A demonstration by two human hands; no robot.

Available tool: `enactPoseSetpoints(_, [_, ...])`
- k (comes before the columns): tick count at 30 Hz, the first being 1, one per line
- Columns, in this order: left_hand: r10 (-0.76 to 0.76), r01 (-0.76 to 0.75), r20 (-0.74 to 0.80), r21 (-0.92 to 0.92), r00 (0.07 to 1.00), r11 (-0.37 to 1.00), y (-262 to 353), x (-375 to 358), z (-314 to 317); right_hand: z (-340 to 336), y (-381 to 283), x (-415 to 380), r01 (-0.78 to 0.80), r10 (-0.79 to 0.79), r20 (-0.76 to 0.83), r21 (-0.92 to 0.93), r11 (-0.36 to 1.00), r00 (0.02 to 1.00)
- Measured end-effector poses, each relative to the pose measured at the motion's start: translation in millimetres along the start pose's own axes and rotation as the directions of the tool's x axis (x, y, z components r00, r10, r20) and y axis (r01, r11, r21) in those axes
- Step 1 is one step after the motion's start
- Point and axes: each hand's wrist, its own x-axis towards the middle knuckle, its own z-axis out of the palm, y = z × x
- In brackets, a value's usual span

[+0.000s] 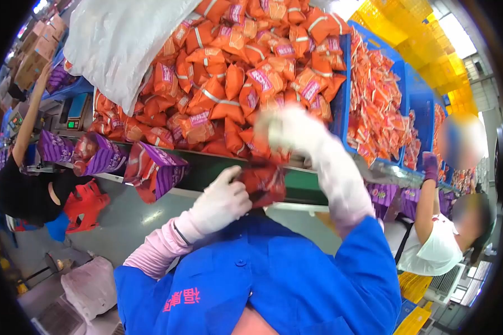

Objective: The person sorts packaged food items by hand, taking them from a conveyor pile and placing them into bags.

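The right hand (288, 128) is smeared by motion — its fingers cannot be told apart. The left hand (221, 201) covers part of a red packet (265, 184), print unreadable. The white sack (117, 44) runs off the top edge — lettering on orange packets (235, 72) too small to read.

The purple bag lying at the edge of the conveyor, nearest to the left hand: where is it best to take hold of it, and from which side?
Grip the purple bag probably at its upper corner, coming from above. It lies tilted at the green belt's edge with that corner free, while its lower end hangs over the edge. The left hand is closest, though it already holds a red packet.
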Motion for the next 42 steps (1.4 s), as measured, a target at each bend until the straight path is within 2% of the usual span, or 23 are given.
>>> enactPoseSetpoints(1, [-0.029, 0.029, 0.003, 0.006, 1.000, 1.000, -2, -5, -3, -6, 33, 47, 0.111, -0.225, -0.352, -0.316, 0.942, 0.908])
enactPoseSetpoints(2, [-0.060, 0.060, 0.015, 0.001, 0.998, 0.998, -3, -9, -6, -19, 53, 87, 0.105, -0.299, -0.478, -0.391, 0.914, 0.826])
enactPoseSetpoints(3, [-0.090, 0.090, 0.019, 0.008, 0.996, 0.996, -3, -13, -5, -24, 61, 119, -0.096, -0.081, -0.492, -0.323, 0.941, 0.867])
enactPoseSetpoints(4, [-0.112, 0.112, 0.017, 0.004, 0.994, 0.994, -3, -16, -3, -16, 90, 155, -0.151, -0.045, -0.536, -0.317, 0.936, 0.843])
enactPoseSetpoints(6, [-0.149, 0.149, 0.026, -0.002, 0.988, 0.989, 3, -16, -2, 46, 161, 202, -0.251, -0.122, -0.654, -0.446, 0.859, 0.747])
enactPoseSetpoints(8, [-0.151, 0.151, -0.002, -0.004, 0.988, 0.988, 4, -8, -6, 72, 161, 194, -0.319, -0.123, -0.524, -0.670, 0.671, 0.843])
enactPoseSetpoints(9, [-0.161, 0.161, -0.005, -0.005, 0.987, 0.987, 3, -4, -4, 87, 162, 175, -0.422, -0.010, -0.565, -0.627, 0.655, 0.825])
enactPoseSetpoints(11, [-0.177, 0.180, 0.075, -0.038, 0.981, 0.983, 4, 10, -16, 89, 186, 130, -0.278, -0.047, -0.581, -0.458, 0.844, 0.813])
enactPoseSetpoints(13, [-0.132, 0.140, 0.082, -0.099, 0.988, 0.985, 9, 28, -26, 72, 198, 86, -0.082, 0.082, -0.703, 0.034, 0.996, 0.707])
enactPoseSetpoints(15, [-0.032, 0.042, 0.074, -0.142, 0.997, 0.989, 18, 65, -30, 41, 193, 6, 0.002, 0.204, -0.646, 0.303, 0.953, 0.735])
enactPoseSetpoints(17, [0.123, -0.107, 0.063, -0.213, 0.990, 0.971, 29, 110, -24, 21, 190, -92, 0.454, 0.045, -0.670, 0.549, 0.702, 0.741])
enactPoseSetpoints(18, [0.195, -0.181, 0.035, -0.246, 0.980, 0.952, 42, 138, -16, 14, 177, -147, 0.533, 0.070, -0.680, 0.630, 0.565, 0.730])
enactPoseSetpoints(19, [0.273, -0.265, -0.008, -0.279, 0.962, 0.923, 58, 163, -3, 12, 167, -197, 0.602, 0.094, -0.693, 0.678, 0.421, 0.715])
enactPoseSetpoints(21, [0.486, -0.491, -0.105, -0.332, 0.868, 0.806, 93, 214, 28, 15, 171, -279, 0.631, 0.098, -0.837, 0.477, 0.613, 0.538])
enactPoseSetpoints(22, [0.552, -0.573, -0.162, -0.308, 0.818, 0.759, 112, 235, 49, 19, 182, -316, 0.624, 0.061, -0.833, 0.459, 0.633, 0.550])
enactPoseSetpoints(25, [0.642, -0.654, -0.126, -0.176, 0.756, 0.736, 149, 285, 103, 46, 208, -363, 0.343, 0.293, -0.709, 0.607, 0.717, 0.642])
enactPoseSetpoints(26, [0.653, -0.651, 0.033, -0.055, 0.757, 0.757, 147, 292, 133, 53, 218, -362, 0.165, 0.290, -0.690, 0.512, 0.843, 0.664])
enactPoseSetpoints(27, [0.650, -0.647, -0.030, 0.070, 0.759, 0.759, 142, 294, 158, 58, 228, -355, -0.019, 0.292, -0.662, 0.387, 0.922, 0.691])
enactPoseSetpoints(29, [0.632, -0.632, 0.093, -0.026, 0.770, 0.774, 130, 289, 170, 77, 257, -335, -0.233, 0.173, -0.673, 0.000, 0.972, 0.719])
enactPoseSetpoints(32, [0.686, -0.686, 0.030, -0.022, 0.727, 0.727, 126, 275, 153, 62, 232, -304, -0.356, 0.209, -0.477, -0.242, 0.903, 0.854])
enactPoseSetpoints(34, [0.684, -0.682, -0.029, -0.126, 0.729, 0.721, 126, 266, 135, 39, 227, -255, -0.462, 0.430, -0.171, -0.345, 0.817, 0.887])
enactPoseSetpoints(37, [0.695, -0.689, 0.005, -0.129, 0.719, 0.713, 127, 254, 130, 36, 219, -224, -0.442, 0.414, -0.155, -0.321, 0.837, 0.897])
enactPoseSetpoints(42, [0.532, -0.528, -0.009, -0.134, 0.847, 0.838, 97, 226, 112, 28, 201, -184, -0.444, 0.433, -0.106, -0.286, 0.849, 0.895])
